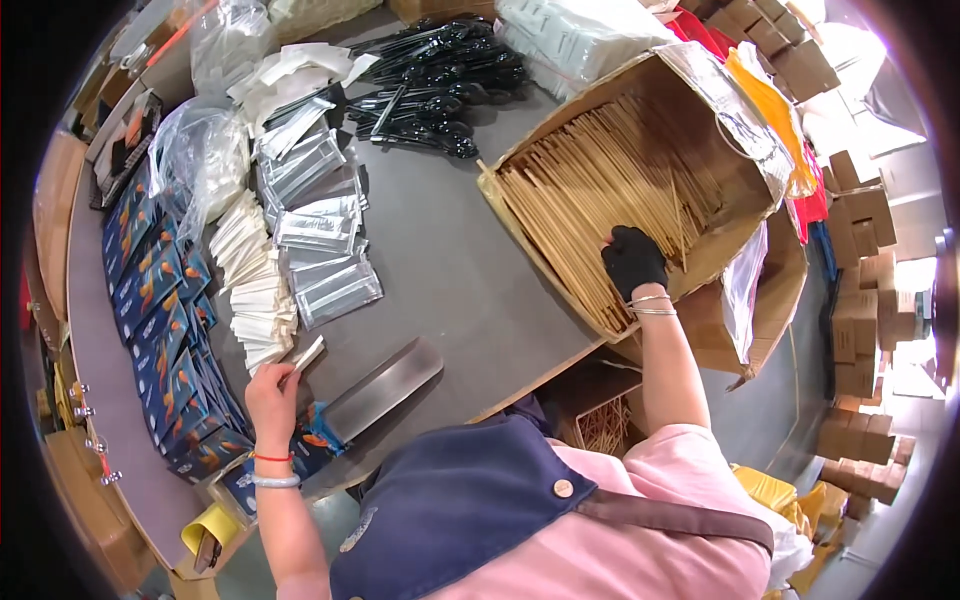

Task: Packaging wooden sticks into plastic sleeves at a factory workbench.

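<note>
My bare left hand [272, 408] is closed at the near end of a row of narrow white paper packets [262, 305], with one slim white packet [311, 352] at its fingertips. Just right of it, a curved metal trough [390, 385] lies tilted on the table, a blue printed packet at its lower end. My right hand [635, 262], in a black glove, reaches into a cardboard box [535, 250] of long, thin wooden sticks [590, 190]. Its fingers curl down over the sticks; what they hold is hidden.
Blue printed packets [165, 330] overlap along the table's left side. Flat clear-wrapped packets [335, 285] lie beside the white ones. Black plastic spoons [440, 85] are heaped at the back, near a white wrapped stack [580, 40]. Cardboard boxes [860, 320] stand at right.
</note>
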{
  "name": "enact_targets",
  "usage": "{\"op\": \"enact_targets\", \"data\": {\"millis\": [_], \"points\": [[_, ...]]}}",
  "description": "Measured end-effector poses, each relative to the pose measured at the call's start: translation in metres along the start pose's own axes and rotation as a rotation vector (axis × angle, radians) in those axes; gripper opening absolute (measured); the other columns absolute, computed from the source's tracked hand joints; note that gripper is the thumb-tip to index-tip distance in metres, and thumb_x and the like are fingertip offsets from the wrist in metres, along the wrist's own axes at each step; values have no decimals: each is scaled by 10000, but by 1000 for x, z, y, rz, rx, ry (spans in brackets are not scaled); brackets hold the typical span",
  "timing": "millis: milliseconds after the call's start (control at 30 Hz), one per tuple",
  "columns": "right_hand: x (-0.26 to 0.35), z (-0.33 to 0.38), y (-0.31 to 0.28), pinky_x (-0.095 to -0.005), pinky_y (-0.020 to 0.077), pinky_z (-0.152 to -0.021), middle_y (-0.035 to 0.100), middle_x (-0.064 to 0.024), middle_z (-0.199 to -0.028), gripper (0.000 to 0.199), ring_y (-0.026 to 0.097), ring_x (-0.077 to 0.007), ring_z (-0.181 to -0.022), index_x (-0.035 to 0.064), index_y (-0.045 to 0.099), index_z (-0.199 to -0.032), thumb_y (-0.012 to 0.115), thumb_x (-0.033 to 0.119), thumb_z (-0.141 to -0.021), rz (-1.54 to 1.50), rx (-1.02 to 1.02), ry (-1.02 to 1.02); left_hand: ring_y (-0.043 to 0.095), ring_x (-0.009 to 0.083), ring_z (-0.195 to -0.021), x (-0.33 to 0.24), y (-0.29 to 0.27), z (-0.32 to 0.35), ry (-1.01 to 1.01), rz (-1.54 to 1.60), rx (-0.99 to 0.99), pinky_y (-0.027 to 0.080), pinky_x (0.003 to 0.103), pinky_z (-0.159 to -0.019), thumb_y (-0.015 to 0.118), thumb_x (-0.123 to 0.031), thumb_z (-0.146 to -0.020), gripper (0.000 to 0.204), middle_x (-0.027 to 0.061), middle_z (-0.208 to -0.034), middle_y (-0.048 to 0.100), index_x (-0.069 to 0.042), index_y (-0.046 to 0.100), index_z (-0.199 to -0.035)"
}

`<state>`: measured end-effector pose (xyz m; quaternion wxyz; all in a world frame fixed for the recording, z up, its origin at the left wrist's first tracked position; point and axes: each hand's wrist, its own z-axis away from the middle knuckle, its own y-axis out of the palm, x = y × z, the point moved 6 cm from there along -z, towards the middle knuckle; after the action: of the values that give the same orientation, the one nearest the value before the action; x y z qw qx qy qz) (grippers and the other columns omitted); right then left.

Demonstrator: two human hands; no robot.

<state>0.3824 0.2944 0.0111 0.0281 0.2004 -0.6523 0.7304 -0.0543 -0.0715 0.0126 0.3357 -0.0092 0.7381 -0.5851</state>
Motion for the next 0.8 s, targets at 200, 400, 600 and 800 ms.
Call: {"op": "enact_targets", "data": {"millis": [200,400,600,800], "points": [[12,-8,4,-428,507,-860,651,-151,-1023,198,630,-347,-975,96,667,-952,639,245,-825,155,93,-23,630,292,-708,-5,-5,4,-68,-2,37,493,366,-654,743,-52,-773,103,129,-779,622,-18,676,-842],[12,-13,3,-433,510,-817,654,-193,-954,220,626,-377,-920,47,611,-894,645,244,-802,96,190,47,644,311,-931,-54,6,-32,72,111,-5,502,379,-822,734,-1,-763,94,131,-995,659,-20,673,-833],[11,10,-12,-413,508,-810,657,-196,-957,224,635,-354,-921,44,607,-954,652,222,-826,35,124,47,557,355,-1132,-79,43,-71,259,23,25,455,409,-945,736,-4,-758,101,159,-1218,605,-23,639,-778],[14,102,-77,-337,479,-805,610,-139,-961,113,614,-276,-896,17,614,-1027,575,54,-927,-280,-323,-205,540,359,-1153,-84,52,-52,269,-9,42,435,419,-979,735,-10,-754,101,165,-1223,603,-24,636,-772]]}}
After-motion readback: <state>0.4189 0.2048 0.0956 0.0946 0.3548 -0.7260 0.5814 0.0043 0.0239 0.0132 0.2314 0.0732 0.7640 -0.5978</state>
